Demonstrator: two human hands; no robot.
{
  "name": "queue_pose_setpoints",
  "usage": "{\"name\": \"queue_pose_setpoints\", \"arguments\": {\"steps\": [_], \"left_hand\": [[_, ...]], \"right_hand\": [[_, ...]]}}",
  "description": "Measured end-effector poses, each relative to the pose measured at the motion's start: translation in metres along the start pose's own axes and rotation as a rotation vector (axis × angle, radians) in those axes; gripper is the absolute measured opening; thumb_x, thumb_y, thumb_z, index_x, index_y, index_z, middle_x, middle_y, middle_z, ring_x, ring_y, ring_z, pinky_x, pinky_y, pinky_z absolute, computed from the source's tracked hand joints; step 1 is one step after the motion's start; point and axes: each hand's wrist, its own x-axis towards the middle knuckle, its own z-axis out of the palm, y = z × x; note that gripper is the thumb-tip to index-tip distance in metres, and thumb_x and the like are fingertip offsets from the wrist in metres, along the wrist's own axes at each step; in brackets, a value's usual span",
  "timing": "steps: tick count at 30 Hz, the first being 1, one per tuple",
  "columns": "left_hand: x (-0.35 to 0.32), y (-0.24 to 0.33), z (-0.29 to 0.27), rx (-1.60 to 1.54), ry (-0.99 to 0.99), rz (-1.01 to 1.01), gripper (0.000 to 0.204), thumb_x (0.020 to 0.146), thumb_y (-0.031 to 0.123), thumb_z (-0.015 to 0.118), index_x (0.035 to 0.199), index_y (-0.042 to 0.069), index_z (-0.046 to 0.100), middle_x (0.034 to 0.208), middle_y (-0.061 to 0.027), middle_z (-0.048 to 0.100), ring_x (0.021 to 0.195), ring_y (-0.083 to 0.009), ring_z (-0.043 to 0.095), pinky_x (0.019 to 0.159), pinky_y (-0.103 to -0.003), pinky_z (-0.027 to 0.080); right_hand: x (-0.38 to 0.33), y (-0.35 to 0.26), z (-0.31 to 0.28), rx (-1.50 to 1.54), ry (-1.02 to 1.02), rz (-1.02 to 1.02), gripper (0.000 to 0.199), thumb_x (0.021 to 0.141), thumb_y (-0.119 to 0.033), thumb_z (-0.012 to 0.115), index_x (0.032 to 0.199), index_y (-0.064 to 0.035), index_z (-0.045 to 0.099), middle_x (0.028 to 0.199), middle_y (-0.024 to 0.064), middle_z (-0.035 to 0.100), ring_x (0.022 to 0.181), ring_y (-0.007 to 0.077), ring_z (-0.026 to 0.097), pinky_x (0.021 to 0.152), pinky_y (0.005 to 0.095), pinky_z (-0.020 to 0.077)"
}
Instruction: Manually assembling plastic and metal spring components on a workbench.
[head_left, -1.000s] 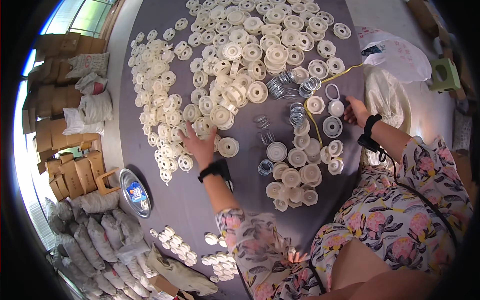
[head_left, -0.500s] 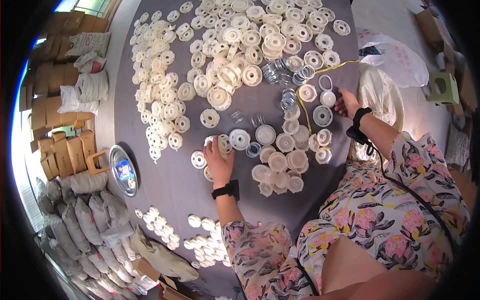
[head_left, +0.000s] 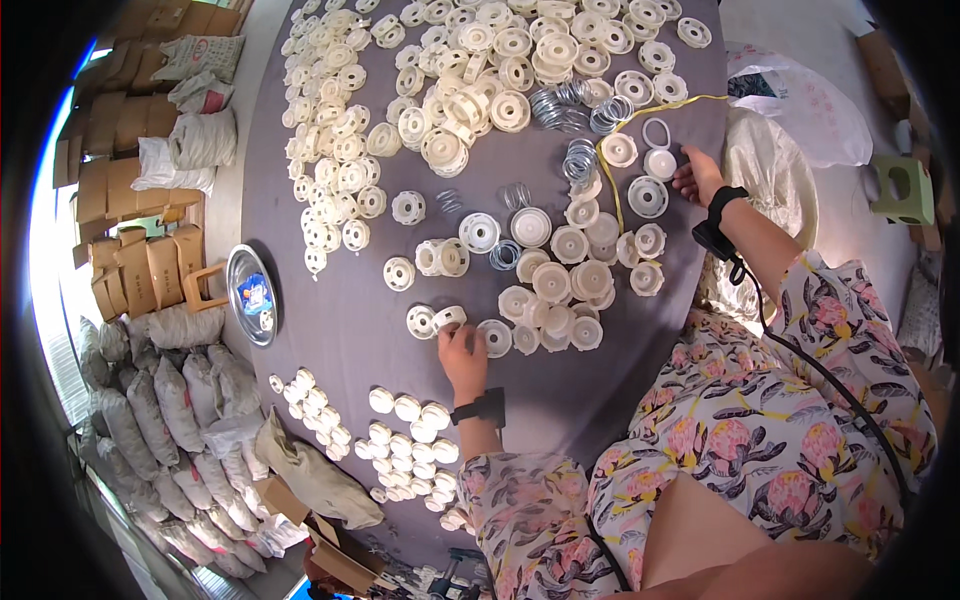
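Near the front middle of the table, my left hand [head_left: 463, 360] has its fingertips closed on a white plastic wheel-shaped part [head_left: 450, 317], which stands on edge. A similar round part [head_left: 421, 321] touches it on the left. Close to the right side of this hand lies a translucent white disc [head_left: 494, 338]. My right hand [head_left: 699, 175] is at the table's right edge, fingers loosely bent and apart, with nothing seen in it. Beside it are a white round cap [head_left: 659, 164], a thin white ring [head_left: 656, 133] and a grey-white disc [head_left: 648, 197].
Cream wheel parts [head_left: 470, 100] heap across the far table. Metal springs [head_left: 560, 108] lie by a yellow strap [head_left: 620, 205]. Translucent discs [head_left: 550, 283] cluster centrally; assembled white pieces [head_left: 405, 440] sit front left. A round metal tray [head_left: 236, 290] stands left, sacks [head_left: 160, 400] beyond.
My left hand has moved toward me from the paired wheel parts, which now stand uncovered. A translucent disc now shows beside it. My right hand stays by the edge; the view has shifted slightly.
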Motion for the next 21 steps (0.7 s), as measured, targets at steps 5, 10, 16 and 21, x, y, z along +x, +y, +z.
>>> {"name": "queue_pose_setpoints", "arguments": {"steps": [5,10,16,21], "left_hand": [[0.023,0.004,-0.011,0.037,0.071,-0.092,0.042,0.068,0.014,0.072,0.105,0.004,0.056,0.108,-0.0139,0.052,0.102,-0.0343,0.048,0.085,-0.044,0.039],[0.064,-0.006,-0.006,0.654,0.024,0.043,0.055,0.069,0.014,0.067,0.120,0.007,0.047,0.121,-0.0128,0.047,0.109,-0.0360,0.044,0.087,-0.046,0.037],[0.069,-0.037,-0.013,0.262,0.144,-0.078,0.034,0.074,0.007,0.061,0.108,0.004,0.057,0.106,-0.0140,0.058,0.095,-0.0294,0.056,0.081,-0.040,0.045],[0.054,-0.039,0.003,-0.500,0.113,-0.447,0.022,0.076,0.006,0.067,0.094,-0.002,0.059,0.091,-0.0062,0.059,0.083,-0.0126,0.054,0.072,-0.026,0.045]], "right_hand": [[0.002,-0.001,-0.001,-0.002,-0.004,-0.036,0.045,0.080,-0.049,0.045,0.067,-0.0068,0.056,0.059,0.0064,0.059,0.039,0.0140,0.044,0.040,0.0275,0.0320],[0.000,-0.002,0.004,-0.011,-0.005,-0.035,0.046,0.079,-0.050,0.046,0.067,-0.0071,0.056,0.058,0.0059,0.059,0.040,0.0135,0.044,0.040,0.0270,0.0311],[0.003,0.000,-0.001,-0.002,0.004,-0.012,0.046,0.078,-0.052,0.046,0.066,-0.0082,0.055,0.057,0.0050,0.057,0.039,0.0128,0.041,0.039,0.0270,0.0303],[0.001,-0.001,0.002,-0.015,0.056,0.002,0.046,0.078,-0.052,0.046,0.065,-0.0090,0.054,0.057,0.0048,0.057,0.038,0.0131,0.040,0.040,0.0272,0.0302]]}}
